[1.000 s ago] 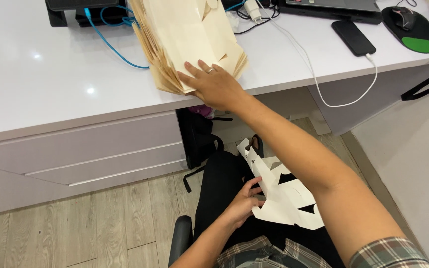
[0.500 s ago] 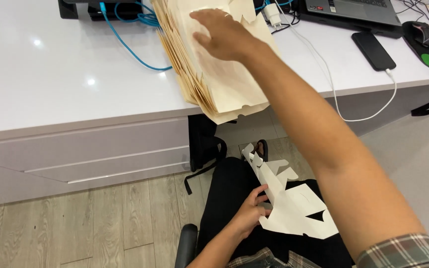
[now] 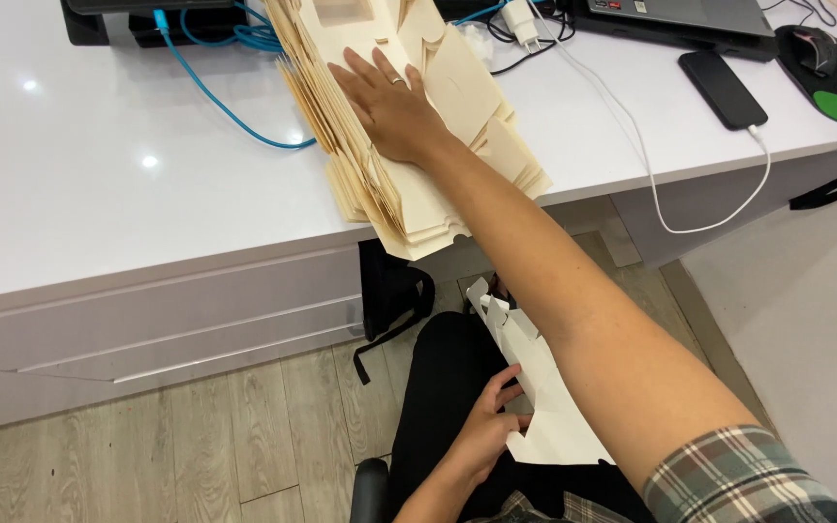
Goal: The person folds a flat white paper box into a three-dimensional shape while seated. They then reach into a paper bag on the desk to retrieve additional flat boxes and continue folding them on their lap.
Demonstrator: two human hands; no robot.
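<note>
One hand on a pile of card sheets, the other hand holding a white cutout.

The right hand [image 3: 391,107] lies flat, fingers spread and released, on the stack of cream card sheets [image 3: 409,184] at the edge of the white tabletop [image 3: 128,203]. The left hand [image 3: 484,431] rests on the lap, its fingers grasping a white card cutout [image 3: 549,426]. A blue cable [image 3: 234,111] lies near the stack.

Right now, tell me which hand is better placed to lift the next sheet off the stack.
The right hand: it lies flat on top of the stack of cream card sheets on the desk. The left hand is down at the lap, holding a white cut-out sheet.
</note>
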